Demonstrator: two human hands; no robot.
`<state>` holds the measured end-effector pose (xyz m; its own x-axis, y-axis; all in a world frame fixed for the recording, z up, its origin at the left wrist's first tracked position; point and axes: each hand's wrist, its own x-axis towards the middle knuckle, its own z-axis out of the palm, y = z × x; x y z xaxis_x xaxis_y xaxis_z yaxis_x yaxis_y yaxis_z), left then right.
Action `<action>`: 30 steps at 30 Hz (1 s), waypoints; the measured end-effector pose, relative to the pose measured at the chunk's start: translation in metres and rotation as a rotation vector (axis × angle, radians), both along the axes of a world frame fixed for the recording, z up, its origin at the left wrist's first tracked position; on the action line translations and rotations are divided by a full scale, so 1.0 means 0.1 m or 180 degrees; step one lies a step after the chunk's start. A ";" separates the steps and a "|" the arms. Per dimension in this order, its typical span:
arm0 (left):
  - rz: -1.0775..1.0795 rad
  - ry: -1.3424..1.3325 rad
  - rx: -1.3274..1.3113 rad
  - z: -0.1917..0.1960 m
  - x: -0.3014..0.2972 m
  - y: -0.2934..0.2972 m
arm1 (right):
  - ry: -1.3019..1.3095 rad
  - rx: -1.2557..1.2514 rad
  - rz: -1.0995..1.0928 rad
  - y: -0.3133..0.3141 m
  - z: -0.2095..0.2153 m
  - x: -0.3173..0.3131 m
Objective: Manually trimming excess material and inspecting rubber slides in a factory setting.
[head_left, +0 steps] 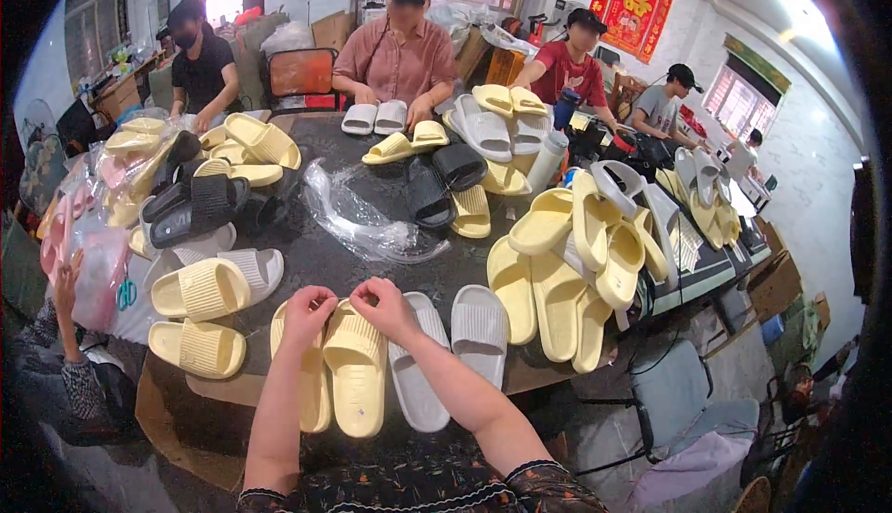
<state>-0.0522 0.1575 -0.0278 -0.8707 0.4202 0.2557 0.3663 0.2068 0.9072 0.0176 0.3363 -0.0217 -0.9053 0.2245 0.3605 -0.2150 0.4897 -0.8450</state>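
Note:
Right in front of me, a pair of pale yellow slide slippers lies side by side at the table's near edge, the left slipper (315, 401) partly behind my forearm and the right slipper (359, 383) in plain sight. My left hand (312, 309) is closed in a pinch over the left slipper's strap. My right hand (383, 309) pinches just above the right slipper's toe. Anything small between the fingertips cannot be made out. Close to my right forearm lie two grey slippers, one grey slipper (416, 392) partly under the arm and another grey slipper (479, 327) beside it.
A heap of yellow slippers (557, 299) stands to the right; more yellow slippers (200, 288) lie left. Clear plastic bags (358, 216) lie mid-table, near black slippers (195, 211). Co-workers sit around, one person (395, 58) handling grey slippers (374, 117). Teal scissors (126, 292) lie left; a chair (674, 392) stands right.

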 end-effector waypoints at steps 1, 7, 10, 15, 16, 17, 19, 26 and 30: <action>0.0007 -0.0017 0.0003 0.00 0.00 0.00 | -0.0017 0.0003 0.0007 0.00 0.00 0.00; -0.0026 -0.0195 0.0040 0.00 0.00 0.01 | 0.0126 0.0041 -0.0106 0.00 -0.05 -0.01; 0.0055 -0.0212 0.0041 0.00 0.00 0.01 | 0.0179 -0.0041 -0.0130 -0.01 -0.08 -0.03; -0.0007 -0.0555 -0.0046 0.06 -0.02 0.01 | 0.0029 0.0031 -0.0148 0.01 -0.04 -0.02; 0.0004 -0.0574 -0.0080 0.02 -0.03 0.02 | 0.0041 0.0056 -0.0158 0.02 -0.04 -0.02; 0.0014 -0.0568 -0.0074 -0.02 -0.05 0.02 | 0.0056 0.0083 -0.0169 0.02 -0.05 -0.03; 0.0100 -0.0159 -0.0179 -0.02 -0.06 0.02 | 0.0190 0.0104 -0.0219 0.01 -0.05 -0.05; 0.0192 -0.0072 -0.0162 0.03 -0.01 0.01 | 0.0102 -0.0018 -0.0161 0.01 -0.05 -0.04; 0.0179 0.0028 -0.0237 0.04 -0.01 0.02 | 0.0031 0.0161 -0.0153 0.00 0.05 -0.04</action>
<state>-0.0530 0.1598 -0.0240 -0.8913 0.3888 0.2332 0.3599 0.2941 0.8854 0.0141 0.3366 -0.0172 -0.8904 0.2489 0.3812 -0.1983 0.5418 -0.8168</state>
